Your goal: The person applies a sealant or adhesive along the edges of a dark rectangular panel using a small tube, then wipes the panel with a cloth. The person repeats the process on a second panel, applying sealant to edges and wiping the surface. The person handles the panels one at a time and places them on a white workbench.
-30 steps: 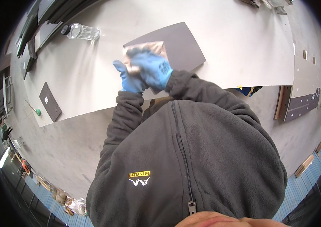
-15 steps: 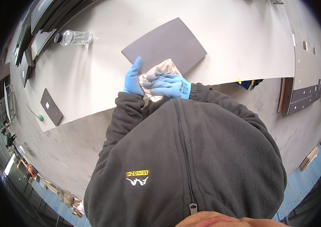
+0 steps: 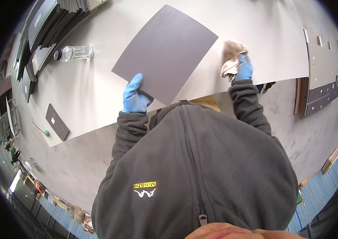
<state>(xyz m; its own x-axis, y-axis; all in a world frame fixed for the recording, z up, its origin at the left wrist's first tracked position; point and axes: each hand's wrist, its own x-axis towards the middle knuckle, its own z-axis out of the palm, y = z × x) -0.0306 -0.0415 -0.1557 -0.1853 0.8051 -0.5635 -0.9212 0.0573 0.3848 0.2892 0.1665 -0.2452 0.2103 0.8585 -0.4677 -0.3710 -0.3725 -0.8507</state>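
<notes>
Gloves on: left hand (image 3: 136,97) pinches the grey panel's (image 3: 165,51) lower corner at frame centre; right hand (image 3: 243,67), at upper right, clutches a rag (image 3: 231,59).

**Background items around the white table**

Clear plastic bottle (image 3: 74,52) lying on its side, upper left of the white table (image 3: 256,32). Stack of dark panels (image 3: 47,20) along the far left edge. Small dark panel (image 3: 57,121) near the front left corner, green-handled tool (image 3: 42,130) just beside it. Grey floor (image 3: 316,127) right, boards (image 3: 320,79) leaning there.
</notes>
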